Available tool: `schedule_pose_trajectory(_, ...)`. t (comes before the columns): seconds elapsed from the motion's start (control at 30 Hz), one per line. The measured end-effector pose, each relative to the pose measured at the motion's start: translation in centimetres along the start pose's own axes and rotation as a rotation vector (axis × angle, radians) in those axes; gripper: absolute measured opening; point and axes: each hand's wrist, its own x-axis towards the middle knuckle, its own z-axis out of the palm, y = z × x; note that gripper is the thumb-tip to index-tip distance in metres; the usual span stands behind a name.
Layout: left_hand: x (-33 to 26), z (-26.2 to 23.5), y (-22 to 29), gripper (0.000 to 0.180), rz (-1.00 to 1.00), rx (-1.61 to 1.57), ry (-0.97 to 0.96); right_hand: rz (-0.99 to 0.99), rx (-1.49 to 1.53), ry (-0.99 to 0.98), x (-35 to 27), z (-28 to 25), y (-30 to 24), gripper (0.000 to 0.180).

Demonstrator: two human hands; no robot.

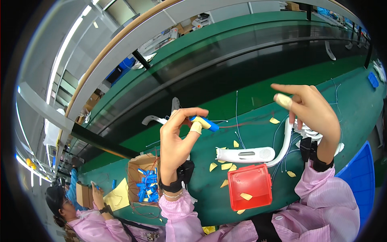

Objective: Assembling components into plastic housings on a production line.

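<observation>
My left hand (177, 139) is raised above the green work table (250, 101), and it pinches a small blue cylindrical cell (205, 123) between thumb and forefinger; a pale finger cot covers one fingertip pressed against the cell. A thin red wire trails from the cell's far end, running off toward my right. My right hand (308, 111) is also lifted, to the right of the cell and well apart from it, fingers spread loosely and holding nothing that I can make out, with a taped fingertip pointing back toward the cell.

Taking the red square tray (250, 186) as my landmark: it lies on the table between my two forearms, with a yellow paper scrap inside it. Just behind the tray rests a white curved plastic housing (250, 154), bending up to the right under my right hand. Yellow backing scraps (225, 166) are scattered to the left of and behind the tray. Further left of the tray, past my left wrist, sits an open cardboard box (139, 173) full of blue cells. Thin blue wires (237, 117) lie on the table behind the tray. Far left of the tray, another person in a pink coat (86, 222) works at the same table.
</observation>
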Motion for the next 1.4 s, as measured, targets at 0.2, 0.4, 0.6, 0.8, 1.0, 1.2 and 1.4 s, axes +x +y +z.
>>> schedule_pose_trajectory(0.2, -0.3, 1.1, 0.2, 0.036, 0.058, -0.198, -0.121, -0.609, 0.589, -0.377, 4.9, 8.5, 0.1, 0.044)
schedule_pose_trajectory(0.4, -0.3, 3.6, 0.4, 0.039, -0.023, -0.274, 0.25, -0.525, 0.953, -0.529, 5.9, 10.5, 0.2, 0.038)
schedule_pose_trajectory(0.6, -0.9, 5.0, -0.4, 0.024, -0.05, -0.164, 0.404, -0.506, 0.919, -0.222, 4.7, 12.6, -0.2, 0.035)
schedule_pose_trajectory(0.8, -1.1, 5.1, -0.8, 0.022, -0.047, -0.124, 0.424, -0.549, 0.863, -0.088, 3.8, 13.1, -0.6, 0.032)
schedule_pose_trajectory(1.0, -0.9, 5.3, 0.0, 0.018, -0.017, -0.06, 0.42, -0.574, 0.789, -0.007, 3.5, 12.8, -0.6, 0.029)
schedule_pose_trajectory(1.2, -0.7, 5.5, -0.1, 0.017, -0.043, -0.048, 0.423, -0.554, 0.72, -0.002, 3.4, 12.9, -0.5, 0.03)
schedule_pose_trajectory(1.4, 0.2, 7.0, -1.7, 0.019, -0.036, -0.179, 0.494, -0.565, 0.667, 0.115, 3.4, 13.9, -0.4, 0.035)
